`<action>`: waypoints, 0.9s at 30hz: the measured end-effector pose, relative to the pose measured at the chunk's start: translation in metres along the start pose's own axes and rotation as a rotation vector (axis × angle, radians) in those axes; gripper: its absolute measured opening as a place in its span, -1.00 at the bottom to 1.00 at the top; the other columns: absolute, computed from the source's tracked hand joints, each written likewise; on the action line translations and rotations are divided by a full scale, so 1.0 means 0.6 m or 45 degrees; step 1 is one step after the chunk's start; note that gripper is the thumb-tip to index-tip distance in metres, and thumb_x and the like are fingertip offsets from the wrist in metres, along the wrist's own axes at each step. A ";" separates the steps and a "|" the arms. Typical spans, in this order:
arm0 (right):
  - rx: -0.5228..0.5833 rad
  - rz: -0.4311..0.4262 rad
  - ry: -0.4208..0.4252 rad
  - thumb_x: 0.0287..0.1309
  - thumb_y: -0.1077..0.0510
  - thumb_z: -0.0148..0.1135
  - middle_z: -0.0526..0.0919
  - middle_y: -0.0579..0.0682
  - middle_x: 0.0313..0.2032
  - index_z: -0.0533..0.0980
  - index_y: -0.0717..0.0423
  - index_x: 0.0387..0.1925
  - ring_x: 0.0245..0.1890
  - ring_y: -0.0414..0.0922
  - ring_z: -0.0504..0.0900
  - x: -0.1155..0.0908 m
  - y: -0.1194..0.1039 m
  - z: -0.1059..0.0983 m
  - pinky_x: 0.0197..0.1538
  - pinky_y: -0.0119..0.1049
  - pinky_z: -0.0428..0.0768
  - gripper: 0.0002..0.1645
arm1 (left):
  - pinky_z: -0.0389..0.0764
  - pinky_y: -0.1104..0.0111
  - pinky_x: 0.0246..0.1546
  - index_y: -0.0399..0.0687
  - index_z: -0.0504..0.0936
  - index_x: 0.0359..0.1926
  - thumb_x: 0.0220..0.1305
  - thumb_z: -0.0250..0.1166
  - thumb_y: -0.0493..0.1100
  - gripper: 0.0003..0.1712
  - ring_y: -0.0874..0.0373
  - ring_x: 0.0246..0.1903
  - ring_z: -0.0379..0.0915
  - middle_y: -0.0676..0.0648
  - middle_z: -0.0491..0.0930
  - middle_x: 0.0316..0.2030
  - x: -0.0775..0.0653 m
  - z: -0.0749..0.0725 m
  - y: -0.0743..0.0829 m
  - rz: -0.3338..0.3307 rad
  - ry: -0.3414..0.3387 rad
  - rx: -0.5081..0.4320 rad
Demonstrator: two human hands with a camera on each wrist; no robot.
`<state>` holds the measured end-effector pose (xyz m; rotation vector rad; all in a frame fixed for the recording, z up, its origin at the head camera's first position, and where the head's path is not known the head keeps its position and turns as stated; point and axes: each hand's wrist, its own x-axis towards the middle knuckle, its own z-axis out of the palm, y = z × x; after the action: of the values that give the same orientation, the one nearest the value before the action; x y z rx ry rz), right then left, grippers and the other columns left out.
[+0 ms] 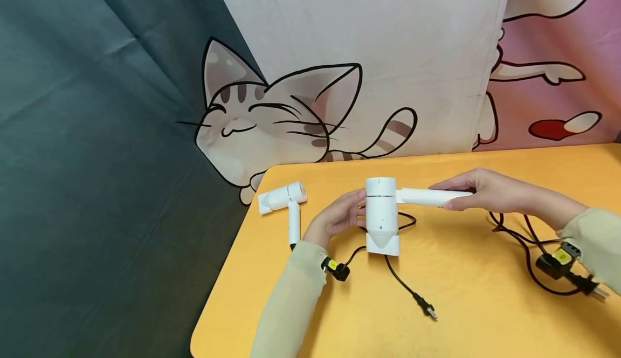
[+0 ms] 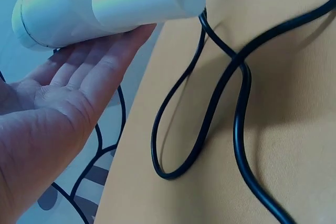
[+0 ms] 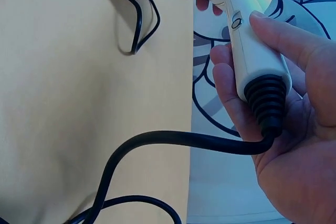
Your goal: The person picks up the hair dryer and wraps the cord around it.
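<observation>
A white hair dryer (image 1: 381, 215) is held above the yellow table. My right hand (image 1: 495, 191) grips its handle (image 3: 254, 51), with the thumb beside a small round button and the fingers behind. A ribbed black collar joins the handle's end to a black cord (image 3: 157, 137). On the barrel's other side is my left hand (image 1: 339, 215). In the left wrist view its palm (image 2: 63, 98) is bare, and nearly straight fingers touch the barrel's underside. The fingertips are partly hidden by the barrel.
A second white hair dryer (image 1: 281, 197) lies on the table (image 1: 461, 320) at the far left. One cord ends in a plug (image 1: 427, 308) at the middle; another plug (image 1: 594, 288) lies at right below the right sleeve. A cartoon-cat cloth (image 1: 412, 50) hangs behind the table.
</observation>
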<state>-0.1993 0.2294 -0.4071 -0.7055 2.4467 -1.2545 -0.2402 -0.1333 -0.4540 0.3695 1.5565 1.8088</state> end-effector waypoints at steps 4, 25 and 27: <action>0.012 -0.009 -0.019 0.38 0.09 0.45 0.78 0.01 0.11 0.61 0.14 0.37 -0.07 -0.22 0.64 -0.002 0.003 -0.003 -0.07 -0.38 0.60 -0.42 | 0.74 0.22 -0.05 -0.26 0.24 0.61 0.07 0.52 0.52 0.37 0.10 0.00 0.66 -0.14 0.61 0.24 -0.001 0.005 -0.003 0.008 0.005 0.037; -0.037 0.003 -0.017 0.39 0.09 0.44 0.77 -0.04 -0.13 0.61 0.22 0.33 -0.20 -0.23 0.63 0.006 0.015 -0.008 -0.17 -0.35 0.58 -0.44 | 0.75 -0.01 0.08 -0.16 0.43 0.50 0.48 0.31 -0.22 -0.37 0.03 -0.01 0.69 -0.19 0.72 0.10 0.003 0.044 -0.004 -0.043 0.262 0.102; -0.120 0.002 0.011 0.40 0.04 0.44 0.78 0.02 0.03 0.61 0.18 0.34 -0.07 -0.21 0.67 0.005 0.013 -0.013 -0.10 -0.35 0.62 -0.42 | 0.76 -0.01 0.06 -0.16 0.44 0.50 0.48 0.31 -0.21 -0.38 0.02 -0.03 0.70 -0.19 0.73 0.08 0.004 0.041 -0.006 -0.040 0.278 0.089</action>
<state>-0.2078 0.2366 -0.4094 -0.7241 2.5266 -1.1498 -0.2252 -0.1133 -0.4522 0.1834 1.7677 1.8226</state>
